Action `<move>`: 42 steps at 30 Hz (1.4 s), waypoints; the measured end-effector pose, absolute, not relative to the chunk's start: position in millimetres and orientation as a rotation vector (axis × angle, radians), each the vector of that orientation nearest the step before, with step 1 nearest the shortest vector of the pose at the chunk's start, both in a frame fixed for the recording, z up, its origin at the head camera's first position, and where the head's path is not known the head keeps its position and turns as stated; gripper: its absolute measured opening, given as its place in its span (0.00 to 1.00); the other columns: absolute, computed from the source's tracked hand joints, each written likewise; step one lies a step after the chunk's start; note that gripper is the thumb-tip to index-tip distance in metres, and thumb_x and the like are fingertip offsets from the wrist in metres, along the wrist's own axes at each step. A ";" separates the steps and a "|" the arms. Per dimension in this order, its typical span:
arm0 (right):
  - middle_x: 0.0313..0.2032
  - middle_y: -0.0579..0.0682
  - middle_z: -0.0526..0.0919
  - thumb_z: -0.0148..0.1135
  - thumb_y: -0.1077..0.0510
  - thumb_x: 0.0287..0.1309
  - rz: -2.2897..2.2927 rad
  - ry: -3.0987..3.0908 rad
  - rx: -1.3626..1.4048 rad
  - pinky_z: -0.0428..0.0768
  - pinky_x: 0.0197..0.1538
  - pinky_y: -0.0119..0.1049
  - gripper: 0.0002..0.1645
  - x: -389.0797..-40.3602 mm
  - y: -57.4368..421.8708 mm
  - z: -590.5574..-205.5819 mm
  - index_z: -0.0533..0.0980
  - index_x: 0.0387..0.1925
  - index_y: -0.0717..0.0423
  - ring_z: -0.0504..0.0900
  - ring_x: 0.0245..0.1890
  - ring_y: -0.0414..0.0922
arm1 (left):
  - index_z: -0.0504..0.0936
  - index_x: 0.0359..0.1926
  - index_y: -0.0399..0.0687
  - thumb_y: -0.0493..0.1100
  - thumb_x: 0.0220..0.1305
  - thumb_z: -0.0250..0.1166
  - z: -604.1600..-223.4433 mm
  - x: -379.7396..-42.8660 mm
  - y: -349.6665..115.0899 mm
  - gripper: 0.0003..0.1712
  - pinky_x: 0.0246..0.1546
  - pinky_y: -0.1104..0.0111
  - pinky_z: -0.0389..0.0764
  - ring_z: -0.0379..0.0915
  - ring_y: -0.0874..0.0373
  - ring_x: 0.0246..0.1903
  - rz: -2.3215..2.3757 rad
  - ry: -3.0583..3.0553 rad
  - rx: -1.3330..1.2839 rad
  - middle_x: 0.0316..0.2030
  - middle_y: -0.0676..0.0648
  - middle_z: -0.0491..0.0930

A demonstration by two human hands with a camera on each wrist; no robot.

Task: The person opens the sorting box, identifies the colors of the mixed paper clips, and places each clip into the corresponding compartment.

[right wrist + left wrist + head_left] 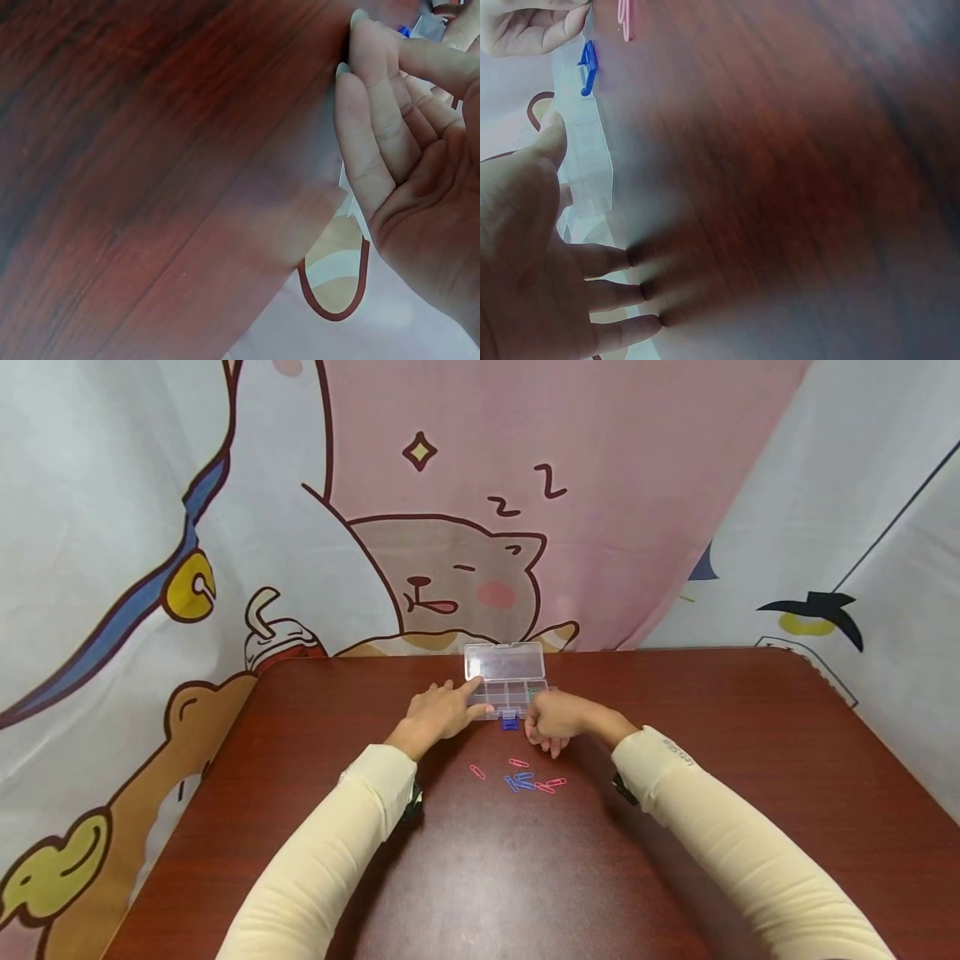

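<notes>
A clear plastic compartment box (497,700) stands on the table with its lid (504,662) raised at the back and a blue latch (510,724) at its front. My left hand (441,710) steadies the box's left end, index finger on top and thumb along the front; its other fingers are spread straight (607,296) beside it. Over the right-end compartment is my right hand (553,717), fingers bent and thumb close to the index finger. Something green (532,692) shows in that compartment. I cannot tell whether the right fingertips pinch anything, as they hide their own grip.
In front of the box lie several loose paper clips: a pink paper clip (477,772) on the left, blue paper clips (524,786) in the middle, more pink paper clips (551,786) to the right. A printed curtain (450,585) hangs behind the brown table (480,877).
</notes>
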State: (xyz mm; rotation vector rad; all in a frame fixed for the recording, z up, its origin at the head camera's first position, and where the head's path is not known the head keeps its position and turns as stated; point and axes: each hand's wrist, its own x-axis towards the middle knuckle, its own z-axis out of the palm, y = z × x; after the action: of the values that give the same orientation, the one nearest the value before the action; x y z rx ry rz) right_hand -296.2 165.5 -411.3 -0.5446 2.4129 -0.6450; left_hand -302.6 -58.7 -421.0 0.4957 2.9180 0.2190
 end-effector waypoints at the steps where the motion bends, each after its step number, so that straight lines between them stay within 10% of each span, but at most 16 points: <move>1: 0.18 0.51 0.81 0.57 0.66 0.57 -0.638 2.416 -0.547 0.82 0.24 0.37 0.08 -295.7 165.1 -411.1 0.80 0.26 0.58 0.84 0.17 0.44 | 0.53 0.75 0.71 0.73 0.67 0.43 -421.2 -302.8 -58.8 0.39 0.59 0.42 0.68 0.60 0.36 0.67 0.217 2.919 0.495 0.69 0.37 0.64; 25: 0.21 0.52 0.81 0.55 0.64 0.58 -0.905 2.344 -0.584 0.84 0.35 0.50 0.09 -304.0 166.3 -378.2 0.79 0.36 0.67 0.86 0.22 0.49 | 0.54 0.75 0.69 0.73 0.67 0.44 -421.5 -301.7 -62.1 0.39 0.58 0.42 0.69 0.62 0.35 0.66 0.210 2.928 0.506 0.68 0.36 0.65; 42: 0.30 0.56 0.83 0.53 0.64 0.61 -1.350 2.398 -0.317 0.83 0.34 0.40 0.13 -333.1 190.8 -370.5 0.73 0.45 0.69 0.84 0.27 0.45 | 0.53 0.75 0.70 0.73 0.67 0.44 -419.7 -301.0 -60.1 0.40 0.60 0.42 0.67 0.59 0.36 0.68 0.225 2.916 0.503 0.70 0.37 0.63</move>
State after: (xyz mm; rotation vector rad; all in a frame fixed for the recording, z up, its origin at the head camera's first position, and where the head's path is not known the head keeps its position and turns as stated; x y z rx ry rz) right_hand -333.1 190.8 -370.5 -0.3170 2.3976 -1.3498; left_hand -301.0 -60.1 -419.7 0.5033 2.9158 0.2250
